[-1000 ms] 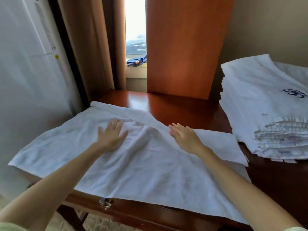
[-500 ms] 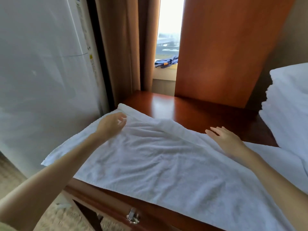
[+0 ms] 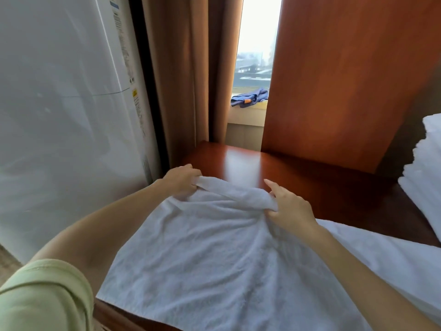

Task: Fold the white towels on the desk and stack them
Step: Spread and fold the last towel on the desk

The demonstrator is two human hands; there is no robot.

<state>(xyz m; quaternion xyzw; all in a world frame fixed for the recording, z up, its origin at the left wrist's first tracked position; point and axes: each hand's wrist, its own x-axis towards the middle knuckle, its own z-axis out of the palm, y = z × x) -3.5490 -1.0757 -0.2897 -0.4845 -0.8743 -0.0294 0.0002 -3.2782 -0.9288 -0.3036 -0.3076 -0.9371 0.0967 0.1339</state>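
Observation:
A white towel (image 3: 210, 254) lies spread over the near part of the dark wooden desk (image 3: 310, 185). My left hand (image 3: 182, 179) grips the towel's far left corner, lifted slightly off the desk. My right hand (image 3: 290, 206) pinches the far edge a little to the right, with the index finger pointing outward. The cloth between my hands is bunched into a raised ridge. A stack of folded white towels (image 3: 427, 177) stands at the right edge of the view, partly cut off.
A white appliance (image 3: 62, 115) stands close on the left of the desk. Brown curtains (image 3: 181, 75) and a wooden panel (image 3: 338, 77) rise behind it. A blue cloth (image 3: 249, 97) lies on the window sill.
Both hands went from lying flat on the towel to gripping its far edge. The view swung left, so the folded stack slid to the right edge.

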